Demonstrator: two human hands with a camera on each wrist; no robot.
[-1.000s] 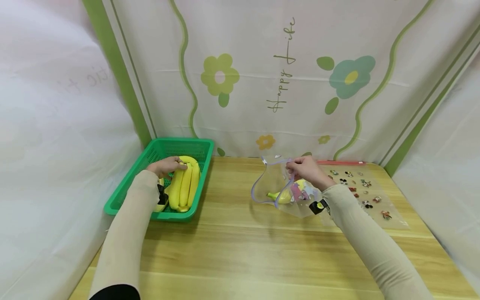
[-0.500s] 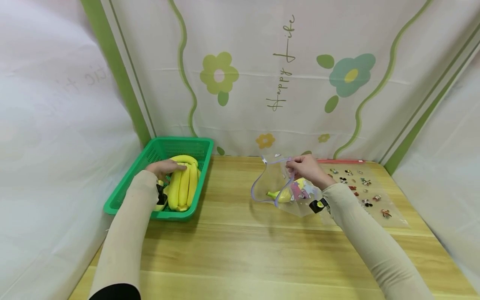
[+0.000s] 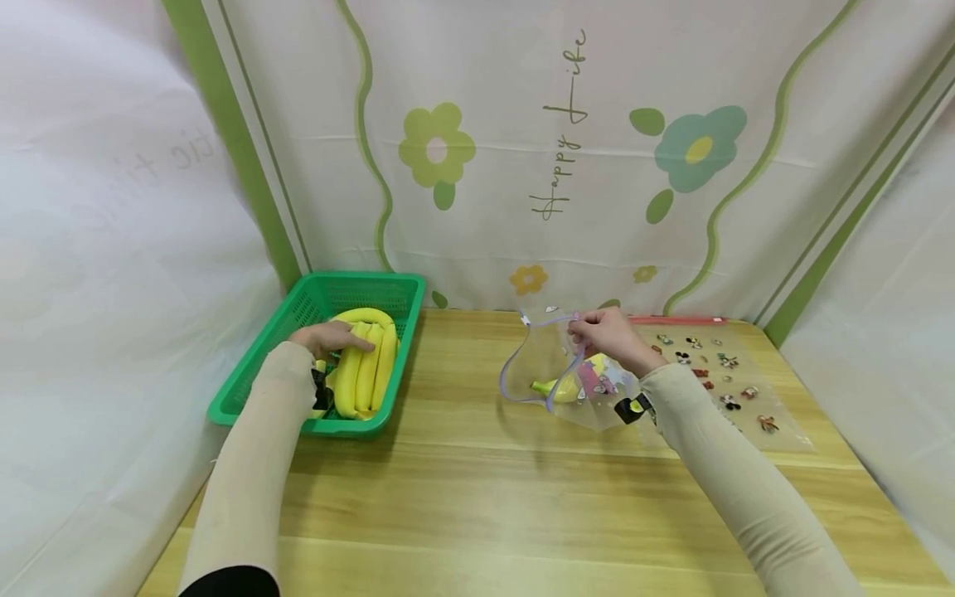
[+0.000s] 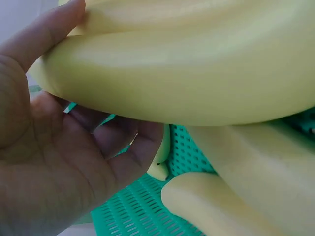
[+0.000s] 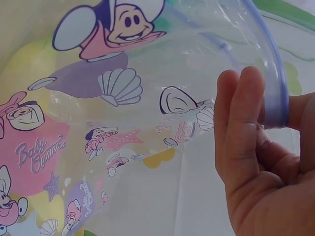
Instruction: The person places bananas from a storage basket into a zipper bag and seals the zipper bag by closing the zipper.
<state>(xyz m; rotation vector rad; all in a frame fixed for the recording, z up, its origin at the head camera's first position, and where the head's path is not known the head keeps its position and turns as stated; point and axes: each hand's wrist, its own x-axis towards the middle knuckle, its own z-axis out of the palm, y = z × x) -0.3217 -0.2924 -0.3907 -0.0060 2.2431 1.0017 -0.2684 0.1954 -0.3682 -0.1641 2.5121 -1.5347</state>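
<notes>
Head view takes in the whole wooden table (image 3: 477, 497): a green basket (image 3: 246, 390) sits at its far left corner, and the left hand (image 3: 324, 338) lies inside it, on top of a bunch of bananas (image 3: 367, 365). Near the table's far edge, right of the middle, the right hand (image 3: 608, 336) holds up the rim of a clear zip bag (image 3: 548, 373) so that its mouth gapes toward the basket; a yellow banana (image 3: 555, 388) shows through the plastic inside. A second flat printed bag (image 3: 727, 390) lies at the far right corner, just beside the held one.

Left wrist view gives what the head camera cannot: the left hand (image 4: 59, 162) is cupped under the bananas (image 4: 187, 73), thumb over the top of the nearest fruit and fingers (image 4: 133, 147) curled beneath it, so it is grasping the bunch. More bananas and the green basket mesh (image 4: 147, 211) show below.

Right wrist view settles the other grip: the right hand (image 5: 261, 162) pinches the blue zip strip of the zip bag (image 5: 123, 98) between thumb and fingers (image 5: 238, 123). It also shows the bag's print, cartoon figures, shells and the words "Baby Oysters", which from the head are only coloured specks. The banana inside appears there only as a yellowish blur behind the plastic.
</notes>
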